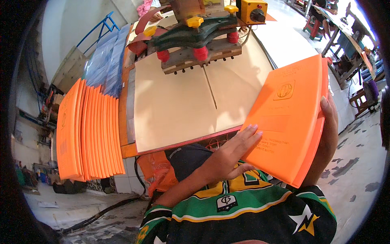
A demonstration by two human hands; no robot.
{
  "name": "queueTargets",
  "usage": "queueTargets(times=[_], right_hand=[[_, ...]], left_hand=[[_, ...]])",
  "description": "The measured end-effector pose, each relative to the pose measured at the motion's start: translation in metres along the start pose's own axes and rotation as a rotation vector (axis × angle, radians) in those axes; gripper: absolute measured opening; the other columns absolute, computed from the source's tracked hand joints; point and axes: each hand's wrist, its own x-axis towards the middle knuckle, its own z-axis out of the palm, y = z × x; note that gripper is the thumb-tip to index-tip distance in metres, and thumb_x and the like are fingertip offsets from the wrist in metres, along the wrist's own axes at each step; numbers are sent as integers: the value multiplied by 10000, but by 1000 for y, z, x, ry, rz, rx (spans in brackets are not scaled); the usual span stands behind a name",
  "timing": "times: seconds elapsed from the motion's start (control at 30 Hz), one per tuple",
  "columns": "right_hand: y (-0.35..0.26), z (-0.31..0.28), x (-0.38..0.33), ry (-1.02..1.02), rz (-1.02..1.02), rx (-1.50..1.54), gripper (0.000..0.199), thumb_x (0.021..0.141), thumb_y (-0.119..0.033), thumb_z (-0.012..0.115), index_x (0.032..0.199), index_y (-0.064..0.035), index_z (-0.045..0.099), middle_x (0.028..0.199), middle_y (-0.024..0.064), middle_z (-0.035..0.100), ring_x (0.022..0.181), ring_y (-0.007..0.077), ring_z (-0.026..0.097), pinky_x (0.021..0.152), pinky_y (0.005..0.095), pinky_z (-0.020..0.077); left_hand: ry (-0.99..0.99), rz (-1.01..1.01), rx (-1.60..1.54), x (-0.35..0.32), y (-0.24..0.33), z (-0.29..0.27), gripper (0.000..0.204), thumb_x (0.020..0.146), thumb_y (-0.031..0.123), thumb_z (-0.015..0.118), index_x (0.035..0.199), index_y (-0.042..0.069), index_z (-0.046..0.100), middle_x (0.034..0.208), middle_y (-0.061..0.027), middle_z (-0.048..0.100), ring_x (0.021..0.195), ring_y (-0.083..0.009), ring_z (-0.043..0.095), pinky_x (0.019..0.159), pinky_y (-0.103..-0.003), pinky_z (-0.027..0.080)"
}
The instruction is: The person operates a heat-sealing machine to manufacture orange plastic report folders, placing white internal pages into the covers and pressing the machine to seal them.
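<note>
My right hand [330, 118] is closed round the right edge of a small stack of orange plastic covers [280, 118], tilted up at the right of the press table. The top cover carries a stamped round emblem and lines of lettering. At the stack's lower left edge, the fingers of my left hand [233, 152] lie on the top cover, with the thumb by the edge. Behind stands a stamping press [195, 32] with a dark green frame, yellow knobs and red spacers. Beneath it is a cream-coloured bed sheet [183, 101] with a dark slit down its middle.
A long row of orange covers [95, 134] stands at the table's left edge, beside clear bluish plastic sheets [107, 57]. A yellow control box [254, 12] with a dial sits by the press. Another person's hand [155, 16] shows behind it. A black cable [101, 213] crosses the floor.
</note>
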Motion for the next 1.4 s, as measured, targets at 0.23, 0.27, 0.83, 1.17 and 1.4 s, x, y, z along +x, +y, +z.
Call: queueTargets(times=[0.23,0.27,0.83,1.17,1.4], right_hand=[[13,15,13,-68,-36,108,765,946,-378,698,1511,36,390,1350,239,575,1248,295,606,1059,421,502],[14,22,16,-82,-45,109,791,943,-396,704,1520,33,373,1342,236,576,1242,298,604,1059,421,500],[31,121,43,-158,-487,-218,353,1044,-188,691,1383,-100,651,918,-30,466,682,1,446,547,178,346],[32,131,52,-155,-545,-295,259,1059,-222,689,1255,-60,737,897,-19,527,666,12,439,545,199,364],[33,96,65,-144,-517,-183,290,1072,-235,657,1310,-76,709,865,-45,573,642,-12,444,518,179,306]], left_hand=[[13,-56,-151,-8,-4,0,956,966,506,700,1657,26,248,1682,-257,313,1563,-419,314,1272,-477,294],[3,-76,-185,-8,-3,-2,1018,936,536,725,1663,28,225,1701,-251,273,1576,-414,283,1279,-476,274],[319,189,-303,-1,29,-49,1107,854,852,585,1646,111,361,1703,-361,140,1589,-499,200,1252,-545,255],[354,161,-255,-4,23,-60,1018,873,894,477,1502,102,597,1676,-382,209,1576,-504,243,1254,-527,244],[422,194,-370,-7,15,-57,1071,868,880,509,1508,22,536,1668,-375,241,1571,-481,270,1252,-516,264]])
